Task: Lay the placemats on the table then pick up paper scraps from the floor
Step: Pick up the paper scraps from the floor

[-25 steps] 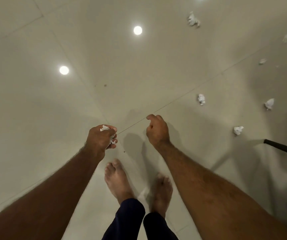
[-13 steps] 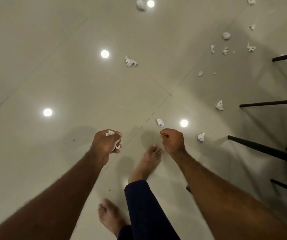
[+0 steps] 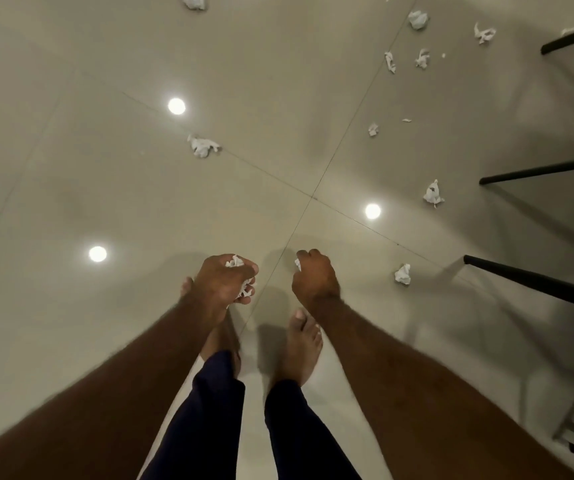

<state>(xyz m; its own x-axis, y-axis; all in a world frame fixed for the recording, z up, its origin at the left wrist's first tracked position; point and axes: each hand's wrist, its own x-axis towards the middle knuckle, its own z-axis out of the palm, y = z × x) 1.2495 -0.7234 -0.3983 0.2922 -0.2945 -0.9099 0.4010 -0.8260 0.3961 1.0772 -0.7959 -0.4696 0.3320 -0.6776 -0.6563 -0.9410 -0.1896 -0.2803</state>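
Now our left hand (image 3: 223,278) grips a wad of paper scraps (image 3: 235,261), fingers curled round it. Our right hand (image 3: 315,278) is fisted; whether it holds the white bit (image 3: 297,264) at its knuckles, we cannot tell. Loose scraps (image 3: 203,146) dot the floor (image 3: 71,168) from twelve to three o'clock.

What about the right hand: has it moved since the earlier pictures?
Yes. The right hand went forward: the crumpled scrap beside the tile joint, formerly ahead, now borders it.
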